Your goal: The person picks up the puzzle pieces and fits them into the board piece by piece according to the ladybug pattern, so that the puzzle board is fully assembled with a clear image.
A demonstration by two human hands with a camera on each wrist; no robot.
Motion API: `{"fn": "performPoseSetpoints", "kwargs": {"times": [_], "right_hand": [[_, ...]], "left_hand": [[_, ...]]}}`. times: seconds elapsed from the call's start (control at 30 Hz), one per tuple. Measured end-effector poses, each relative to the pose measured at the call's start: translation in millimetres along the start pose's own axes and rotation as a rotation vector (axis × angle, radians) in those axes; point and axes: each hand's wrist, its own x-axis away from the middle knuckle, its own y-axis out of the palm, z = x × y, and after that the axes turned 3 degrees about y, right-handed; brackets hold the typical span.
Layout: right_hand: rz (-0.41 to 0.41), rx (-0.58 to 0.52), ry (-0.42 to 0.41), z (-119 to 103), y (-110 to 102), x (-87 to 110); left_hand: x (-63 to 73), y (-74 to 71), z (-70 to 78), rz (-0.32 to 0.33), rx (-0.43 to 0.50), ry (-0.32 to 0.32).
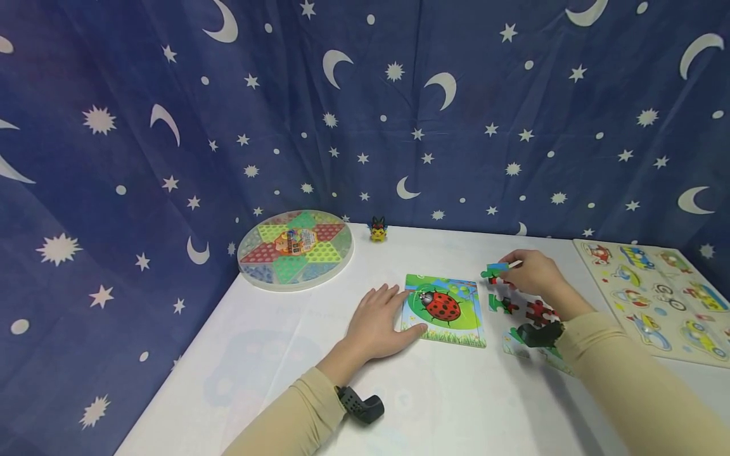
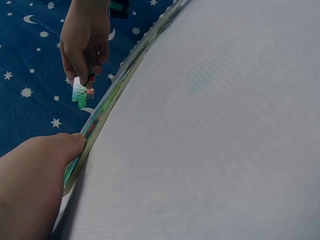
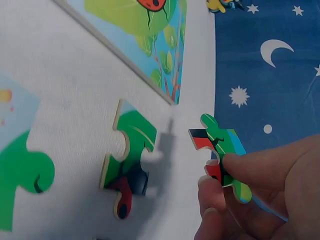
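A square ladybug picture board (image 1: 419, 316) lies on the white table. My left hand (image 1: 371, 326) rests against its left side, fingers extended and the thumb touching the lower left edge. Right of the board, my right hand (image 1: 533, 275) pinches a puzzle piece (image 3: 229, 144) between thumb and fingers, above the table. That piece is green, blue, red and black. Below it lie a green, red and black piece (image 3: 132, 135), a red dotted piece (image 1: 538, 312) and a pale blue and green piece (image 3: 20, 165). My right wrist partly covers the loose pieces in the head view.
A round star-patterned board game (image 1: 296, 250) lies at the back left. A small yellow and black figurine (image 1: 377, 229) stands at the back edge. To the right is a wooden vehicle puzzle board (image 1: 656, 297). A starry blue curtain (image 1: 365, 126) hangs behind the table.
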Motion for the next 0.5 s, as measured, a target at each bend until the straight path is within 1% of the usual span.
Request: {"fn": "performPoseSetpoints", "kwargs": {"times": [0.1,0.3,0.5], "right_hand": [[0.001,-0.007,0.014,-2.4,3.3,0.3],[-0.037,-0.042,0.031,-7.0,10.1,1.4],[-0.056,-0.065,0.01,-8.8,19.3,0.5]], "left_hand": [[-0.1,0.3,0.1,0.002,-0.001,0.001],[-0.8,1.2,-0.5,0.0,-0.01,0.004],[-0.8,1.3,-0.6,0.002,-0.01,0.001]]}}
